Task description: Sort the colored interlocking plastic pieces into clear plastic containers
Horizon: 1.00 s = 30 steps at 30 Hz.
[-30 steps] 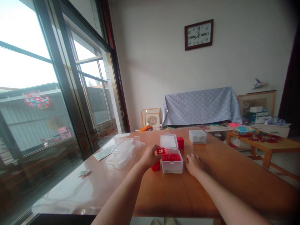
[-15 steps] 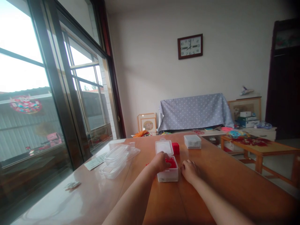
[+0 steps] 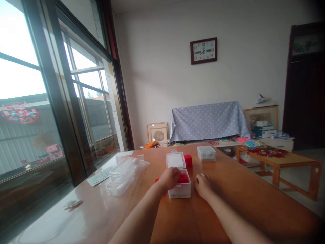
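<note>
A clear plastic box (image 3: 179,192) stands on the table with its hinged lid (image 3: 175,160) tipped back. Small red pieces (image 3: 183,178) fill its upper part; their kind is too blurred to name. My left hand (image 3: 168,178) reaches over the box's left side, fingers bent and closed together down at the red pieces, the fingertips partly hidden. To the right of the box, my right hand (image 3: 203,184) rests on the tabletop, holding nothing, its fingers loosely bent and slightly apart. A red block-like stack (image 3: 188,160) sits behind the box, beside the lid.
Another clear box (image 3: 206,154), closed, stands farther back on the wooden table (image 3: 215,217). Clear empty containers (image 3: 122,174) and a paper sheet (image 3: 98,178) lie to the left. A small crumpled item (image 3: 73,204) is near the left edge. Windows line the left side.
My left hand has shifted slightly left and down within the box, uncovering more of the red pieces. My right hand stays on the table. The whole view has turned slightly right.
</note>
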### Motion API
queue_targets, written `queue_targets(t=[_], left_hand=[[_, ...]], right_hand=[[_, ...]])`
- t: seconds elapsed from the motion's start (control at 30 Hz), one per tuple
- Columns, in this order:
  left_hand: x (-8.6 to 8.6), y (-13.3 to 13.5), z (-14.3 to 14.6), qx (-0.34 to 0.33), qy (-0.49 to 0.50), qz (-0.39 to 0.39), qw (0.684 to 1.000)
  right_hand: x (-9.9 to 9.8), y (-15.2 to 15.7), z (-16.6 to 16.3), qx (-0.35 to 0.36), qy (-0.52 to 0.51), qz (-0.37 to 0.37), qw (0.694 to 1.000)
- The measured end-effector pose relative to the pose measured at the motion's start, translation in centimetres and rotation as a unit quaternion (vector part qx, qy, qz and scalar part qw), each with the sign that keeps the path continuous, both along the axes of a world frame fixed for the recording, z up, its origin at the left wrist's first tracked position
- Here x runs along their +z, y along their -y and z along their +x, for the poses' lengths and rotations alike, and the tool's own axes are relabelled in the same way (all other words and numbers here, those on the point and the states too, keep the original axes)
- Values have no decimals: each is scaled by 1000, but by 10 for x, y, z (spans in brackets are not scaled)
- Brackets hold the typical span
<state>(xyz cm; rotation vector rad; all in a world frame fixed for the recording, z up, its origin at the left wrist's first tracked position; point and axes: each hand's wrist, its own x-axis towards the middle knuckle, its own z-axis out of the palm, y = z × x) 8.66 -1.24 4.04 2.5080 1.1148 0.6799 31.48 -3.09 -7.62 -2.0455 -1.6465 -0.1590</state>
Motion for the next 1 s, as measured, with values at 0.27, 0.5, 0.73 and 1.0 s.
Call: queue_targets(t=[0.27,0.5,0.73,1.0], left_hand=[[18,-14,-60,58,29,-17,998],[14,-10,-101,46,-34,-73,996],[7,-9,-102,56,-34,-69,995],[17,-16,-101,68,36,-15,997]], right_hand=[[-7,-4,4,5,-1,4,1000],[-9,-5,5,1,-1,8,1000],[-11,-5,6,4,4,13,1000],[-10,-6,6,6,-3,15,1000]])
